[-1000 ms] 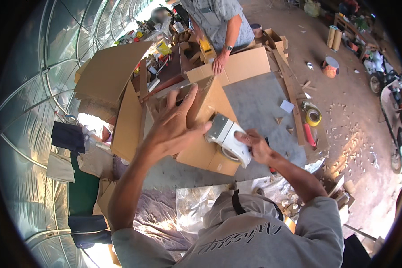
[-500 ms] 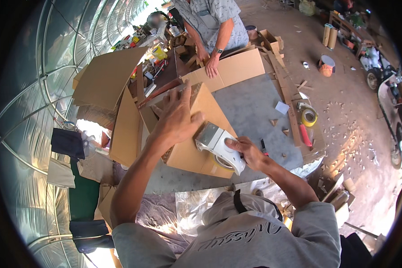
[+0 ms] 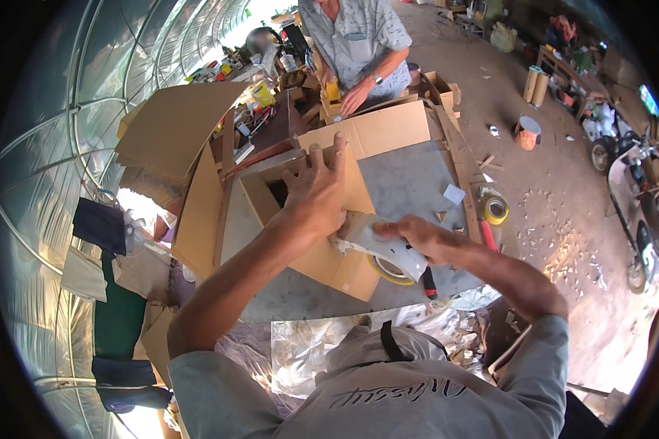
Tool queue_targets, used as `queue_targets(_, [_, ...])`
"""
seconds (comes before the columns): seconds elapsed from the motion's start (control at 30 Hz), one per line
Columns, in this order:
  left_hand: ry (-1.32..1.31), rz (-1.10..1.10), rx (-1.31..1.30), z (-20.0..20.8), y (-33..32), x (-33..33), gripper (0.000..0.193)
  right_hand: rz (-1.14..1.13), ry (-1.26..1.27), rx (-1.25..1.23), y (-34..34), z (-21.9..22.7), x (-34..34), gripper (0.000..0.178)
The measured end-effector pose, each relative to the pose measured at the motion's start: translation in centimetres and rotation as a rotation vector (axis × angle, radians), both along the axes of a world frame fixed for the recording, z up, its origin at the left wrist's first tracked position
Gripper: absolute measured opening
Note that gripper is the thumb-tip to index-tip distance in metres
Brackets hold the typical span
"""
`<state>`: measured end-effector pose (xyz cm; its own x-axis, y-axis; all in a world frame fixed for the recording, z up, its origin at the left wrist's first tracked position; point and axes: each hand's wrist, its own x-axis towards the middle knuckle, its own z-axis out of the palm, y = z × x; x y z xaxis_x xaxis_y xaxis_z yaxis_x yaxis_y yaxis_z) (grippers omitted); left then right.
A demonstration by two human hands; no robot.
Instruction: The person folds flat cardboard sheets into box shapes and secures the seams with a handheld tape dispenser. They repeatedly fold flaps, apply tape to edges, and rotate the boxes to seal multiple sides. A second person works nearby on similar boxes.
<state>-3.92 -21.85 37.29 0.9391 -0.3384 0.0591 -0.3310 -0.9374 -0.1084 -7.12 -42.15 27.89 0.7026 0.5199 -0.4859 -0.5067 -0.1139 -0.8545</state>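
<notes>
A cardboard box [image 3: 326, 256] lies on the grey tabletop in front of me, with a dark gap at its far left side. My left hand [image 3: 313, 192] presses on its upper face, fingers stretched and spread. In my right hand [image 3: 419, 240] is a white tape dispenser [image 3: 377, 235], its front end against the box close to my left thumb. Below its body shows the yellow-rimmed tape roll [image 3: 389, 272]. Just beside the dispenser, a tool with a red and black handle [image 3: 430, 284] rests on the tabletop.
Across the table a person [image 3: 362, 62] stands behind a flat cardboard piece [image 3: 392, 130]. Cardboard sheets [image 3: 176, 124] lean at the left. Along the right edge are a wooden strip [image 3: 461, 175], a yellow tape roll [image 3: 495, 211] and a red-handled tool [image 3: 488, 235].
My left hand has slid to the right over the box, and the tape dispenser has shifted right. The box has turned slightly. The person opposite has lifted a hand off the cardboard.
</notes>
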Motion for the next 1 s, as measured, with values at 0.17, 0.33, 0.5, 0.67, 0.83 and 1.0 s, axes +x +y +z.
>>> queue_targets(0.17, [-0.058, 0.024, 0.051, -0.5, 0.7, -0.3, 0.128, 0.109, -0.09, -0.184, 0.9, 5.5, 0.4, 0.05])
queue_targets(0.33, [-0.205, -0.024, 0.178, -1.0, 0.1, 0.0, 0.126, 0.529, -0.504, -0.506, 1.7, 0.6, -0.4, 0.055])
queue_targets(0.5, [-0.21, -0.057, 0.033, -0.8, 1.6, 1.8, 0.121, 0.257, -0.495, -0.669, -1.3, -2.5, -1.3, 0.061])
queue_targets(0.67, [-0.232, -0.272, 0.017, -0.2, 3.4, 0.8, 0.092, 0.009, -0.407, -0.234, -6.1, -9.4, -0.5, 0.052])
queue_targets(0.83, [-0.122, -0.648, 0.055, 1.2, 6.1, -1.1, 0.093, -0.42, -0.163, 0.149, -6.3, -5.7, -2.1, 0.043])
queue_targets(1.0, [-0.071, -0.914, -0.036, 2.2, 8.5, -1.8, 0.077, -0.54, -0.265, 0.122, -4.3, -1.1, -1.5, 0.05])
